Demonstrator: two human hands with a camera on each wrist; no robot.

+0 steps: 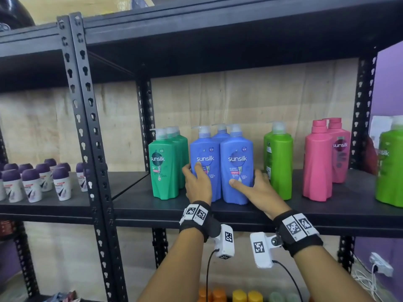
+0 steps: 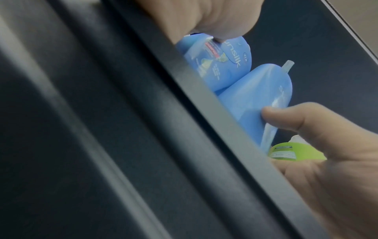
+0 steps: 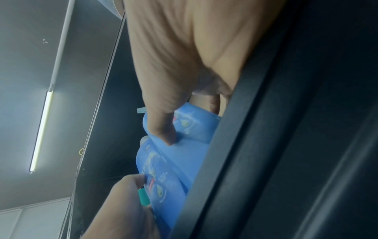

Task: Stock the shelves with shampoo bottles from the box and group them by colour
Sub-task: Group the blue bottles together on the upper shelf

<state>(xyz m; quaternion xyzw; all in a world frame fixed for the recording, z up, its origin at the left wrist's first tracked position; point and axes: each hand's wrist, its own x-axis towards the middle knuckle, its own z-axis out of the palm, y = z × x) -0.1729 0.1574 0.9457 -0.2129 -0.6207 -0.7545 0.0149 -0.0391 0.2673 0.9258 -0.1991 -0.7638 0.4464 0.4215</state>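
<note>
Three blue shampoo bottles stand mid-shelf in the head view. My left hand grips the front left blue bottle, thumb on its label and fingers round its left side. My right hand grips the front right blue bottle, thumb across its front and fingers round its right side. Both bottles stand upright, touching each other. In the left wrist view, my left hand is over the labelled blue bottle. In the right wrist view, my right hand's thumb presses its blue bottle.
Teal-green bottles stand just left of the blue ones. To the right are a lime bottle, pink bottles and another lime bottle. Purple-capped deodorants fill the left bay. The black shelf has a raised front edge.
</note>
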